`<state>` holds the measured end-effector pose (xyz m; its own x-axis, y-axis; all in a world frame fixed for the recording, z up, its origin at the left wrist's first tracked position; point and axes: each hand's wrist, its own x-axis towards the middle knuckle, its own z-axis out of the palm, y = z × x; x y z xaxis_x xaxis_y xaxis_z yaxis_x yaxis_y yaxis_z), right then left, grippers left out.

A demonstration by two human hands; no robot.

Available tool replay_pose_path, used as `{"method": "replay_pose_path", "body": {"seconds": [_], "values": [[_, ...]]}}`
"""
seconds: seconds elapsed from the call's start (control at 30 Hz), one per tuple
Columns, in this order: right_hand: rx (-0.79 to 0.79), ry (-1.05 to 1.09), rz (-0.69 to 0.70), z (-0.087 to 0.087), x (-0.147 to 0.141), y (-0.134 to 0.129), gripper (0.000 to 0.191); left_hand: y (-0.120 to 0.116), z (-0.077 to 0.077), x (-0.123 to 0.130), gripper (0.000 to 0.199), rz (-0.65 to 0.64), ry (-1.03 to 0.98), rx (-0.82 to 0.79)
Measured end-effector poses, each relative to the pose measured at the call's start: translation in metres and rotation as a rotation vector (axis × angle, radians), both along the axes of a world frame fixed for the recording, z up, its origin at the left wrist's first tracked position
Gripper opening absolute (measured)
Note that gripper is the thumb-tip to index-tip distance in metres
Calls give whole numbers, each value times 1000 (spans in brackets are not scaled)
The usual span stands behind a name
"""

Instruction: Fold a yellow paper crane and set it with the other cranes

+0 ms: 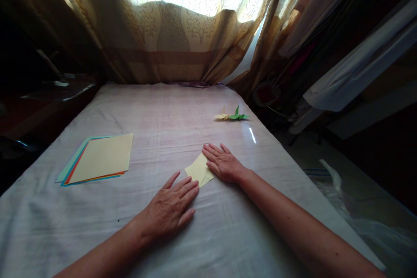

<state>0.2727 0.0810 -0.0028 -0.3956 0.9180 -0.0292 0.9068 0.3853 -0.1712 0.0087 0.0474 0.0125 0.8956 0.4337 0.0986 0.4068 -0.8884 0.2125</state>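
A pale yellow piece of folded origami paper (197, 168) lies flat on the cloth between my hands, with a crease or flap edge showing near its lower right. My right hand (223, 163) rests flat over its upper right part, fingers stretched out and hiding that edge. On the near left side, my left hand (172, 206) lies palm down with fingers spread, its fingertips touching the paper's lower corner. Neither hand grips anything.
A stack of coloured paper sheets (104, 158), yellow on top, lies at the left. Toward the far right stand a cream origami crane (223, 116) and a green origami crane (239, 116). A pale cloth (146, 113) covers the surface; curtains (176, 39) hang behind it.
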Motion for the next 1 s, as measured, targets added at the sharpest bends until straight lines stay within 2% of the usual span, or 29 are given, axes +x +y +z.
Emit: {"method": "replay_pose_path", "body": {"seconds": [0.13,0.27,0.43,0.53,0.67,0.87,1.0], "values": [[65,94,-69,-10,-4,4,48,0,2,14,23,64,-98,-8],[182,237,-261,-18,-6,5,46,2,2,27,5,141,-85,5],[329,345,-464,-25,1,-6,41,6,3,36,7,244,-101,9],[381,406,-473,-28,1,-19,31,5,7,40,8,282,-57,37],[413,464,-448,-30,-5,-31,22,2,11,47,7,293,119,93],[424,532,-431,-30,-8,-35,21,-1,5,58,16,324,208,111],[416,574,-389,-27,-8,-38,24,-3,5,60,18,366,193,91]]}}
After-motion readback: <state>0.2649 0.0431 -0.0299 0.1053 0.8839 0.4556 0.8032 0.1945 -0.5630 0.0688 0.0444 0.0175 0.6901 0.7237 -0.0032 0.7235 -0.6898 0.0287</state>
